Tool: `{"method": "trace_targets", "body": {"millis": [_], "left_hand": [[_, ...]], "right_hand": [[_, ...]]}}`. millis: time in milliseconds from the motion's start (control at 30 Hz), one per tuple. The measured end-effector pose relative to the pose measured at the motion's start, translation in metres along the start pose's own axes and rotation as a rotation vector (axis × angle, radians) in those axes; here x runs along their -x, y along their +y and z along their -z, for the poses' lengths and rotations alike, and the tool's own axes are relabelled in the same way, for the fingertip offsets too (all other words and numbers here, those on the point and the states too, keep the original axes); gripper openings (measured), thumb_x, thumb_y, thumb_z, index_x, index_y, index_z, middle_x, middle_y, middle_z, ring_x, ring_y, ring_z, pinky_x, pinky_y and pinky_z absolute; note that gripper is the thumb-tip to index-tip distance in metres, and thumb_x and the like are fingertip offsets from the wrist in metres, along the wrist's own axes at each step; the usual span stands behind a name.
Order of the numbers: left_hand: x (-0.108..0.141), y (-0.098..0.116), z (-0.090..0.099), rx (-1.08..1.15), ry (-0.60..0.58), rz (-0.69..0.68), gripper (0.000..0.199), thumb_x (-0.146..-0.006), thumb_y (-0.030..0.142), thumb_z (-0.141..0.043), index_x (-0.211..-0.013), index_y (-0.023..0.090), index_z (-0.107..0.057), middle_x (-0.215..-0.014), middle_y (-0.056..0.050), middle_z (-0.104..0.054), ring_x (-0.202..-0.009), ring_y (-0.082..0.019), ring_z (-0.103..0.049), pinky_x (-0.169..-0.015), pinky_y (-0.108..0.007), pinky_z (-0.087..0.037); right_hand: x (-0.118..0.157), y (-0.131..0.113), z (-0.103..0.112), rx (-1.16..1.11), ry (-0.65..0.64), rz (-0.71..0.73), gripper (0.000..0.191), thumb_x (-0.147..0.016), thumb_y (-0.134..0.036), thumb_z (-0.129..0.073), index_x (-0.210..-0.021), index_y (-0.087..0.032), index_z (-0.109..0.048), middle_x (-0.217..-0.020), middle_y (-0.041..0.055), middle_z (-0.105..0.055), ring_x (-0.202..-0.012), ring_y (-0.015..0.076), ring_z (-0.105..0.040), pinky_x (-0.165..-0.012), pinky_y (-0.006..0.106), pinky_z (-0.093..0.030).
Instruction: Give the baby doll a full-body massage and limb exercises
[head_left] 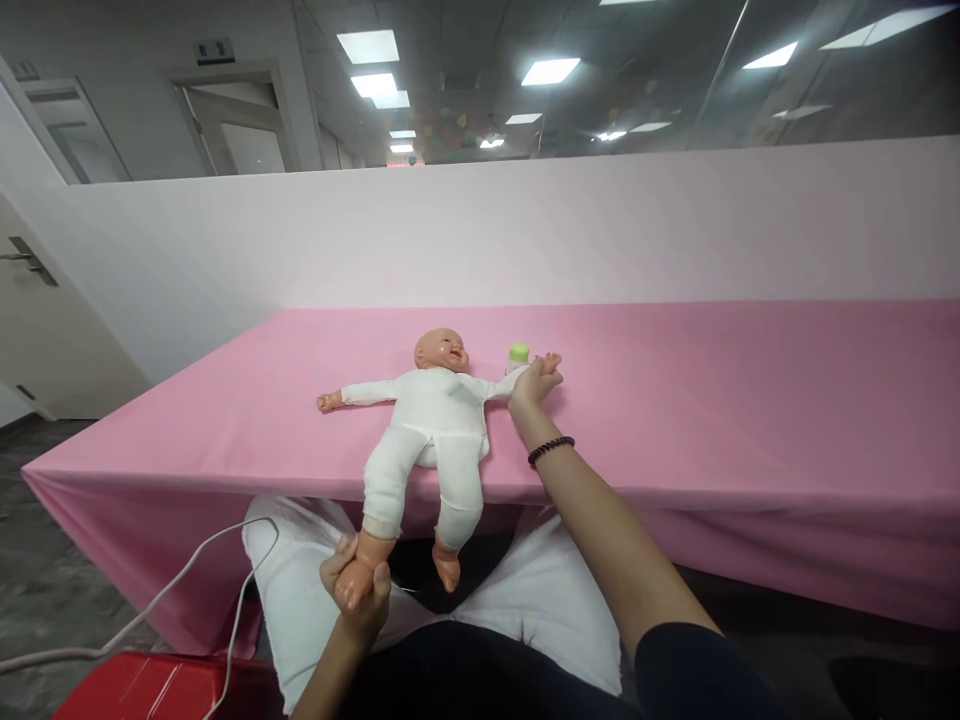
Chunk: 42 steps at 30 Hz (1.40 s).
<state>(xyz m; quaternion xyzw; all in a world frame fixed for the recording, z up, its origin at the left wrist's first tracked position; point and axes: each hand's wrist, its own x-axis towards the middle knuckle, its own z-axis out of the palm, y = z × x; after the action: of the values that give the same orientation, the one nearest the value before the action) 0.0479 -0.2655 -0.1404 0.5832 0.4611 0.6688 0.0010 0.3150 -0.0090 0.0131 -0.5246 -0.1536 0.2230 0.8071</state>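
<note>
Dark fabric shirt (480,670) and white cloth trousers (547,590) foremost; white-suited baby doll with moulded head (439,405) overhanging the pink cloth-covered table (712,400).
Doll lies on its back, legs past the near edge. Left hand (366,618) grips one bare, skin-toned moulded foot (356,583); right hand (534,382) is wrapped about the doll's arm on the other side, near the wrist. Principal risk: with the legs unsupported, a pull on the foot could slide the body off if the right hand's hold slipped. Secondary risk: a small container with a lime-green cap (518,353), partly hidden just behind the right hand, could topple if that arm swung against it.
</note>
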Motion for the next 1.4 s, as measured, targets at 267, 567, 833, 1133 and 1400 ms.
{"method": "trace_targets", "body": {"millis": [267,567,833,1133,1400], "left_hand": [[-0.006,0.017,-0.002,0.070,0.043,0.065,0.040,-0.093,0.068,-0.053,-0.100,0.031,-0.065,-0.099,-0.009,-0.073,-0.089,-0.033,-0.076,-0.060,-0.055,-0.064],[-0.095,0.010,-0.031,0.025,0.235,0.048,0.040,-0.085,0.057,-0.069,-0.103,0.024,-0.056,-0.101,-0.009,-0.061,-0.099,-0.030,-0.069,-0.081,-0.051,-0.060],[-0.174,0.044,-0.070,0.112,-0.391,0.204,0.033,-0.091,0.046,-0.063,-0.094,0.024,-0.039,-0.085,0.001,-0.058,-0.077,-0.018,-0.062,-0.068,-0.032,-0.049],[-0.163,0.044,-0.062,0.103,-0.202,0.200,0.035,-0.089,0.049,-0.065,-0.096,0.023,-0.042,-0.083,0.001,-0.057,-0.080,-0.019,-0.063,-0.074,-0.033,-0.051],[-0.089,0.020,-0.006,-0.078,0.224,-0.080,0.039,-0.079,0.043,-0.074,-0.105,0.019,-0.056,-0.097,-0.004,-0.060,-0.092,-0.024,-0.066,-0.085,-0.042,-0.054]], "right_hand": [[-0.003,0.004,0.004,0.090,0.057,-0.243,0.037,-0.093,-0.017,-0.040,-0.130,-0.016,-0.045,-0.142,0.0193,-0.057,-0.133,0.0237,-0.060,-0.113,0.045,-0.049],[0.031,-0.009,0.004,-0.060,-0.421,0.688,0.041,-0.099,-0.033,-0.048,-0.137,-0.021,-0.040,-0.143,0.0166,-0.058,-0.128,0.0221,-0.063,-0.106,0.045,-0.053],[0.048,-0.001,0.013,0.204,-1.010,1.308,0.042,-0.092,-0.025,-0.064,-0.133,-0.026,-0.061,-0.122,0.0092,-0.074,-0.109,0.0251,-0.072,-0.093,0.041,-0.059],[0.049,-0.005,0.014,0.221,-1.049,0.960,0.042,-0.085,-0.032,-0.070,-0.127,-0.027,-0.065,-0.125,0.0087,-0.072,-0.115,0.0268,-0.069,-0.105,0.047,-0.053],[0.034,-0.018,0.008,-0.003,-0.411,0.596,0.040,-0.097,-0.031,-0.052,-0.135,-0.021,-0.042,-0.143,0.0137,-0.059,-0.131,0.0188,-0.060,-0.115,0.042,-0.045]]}}
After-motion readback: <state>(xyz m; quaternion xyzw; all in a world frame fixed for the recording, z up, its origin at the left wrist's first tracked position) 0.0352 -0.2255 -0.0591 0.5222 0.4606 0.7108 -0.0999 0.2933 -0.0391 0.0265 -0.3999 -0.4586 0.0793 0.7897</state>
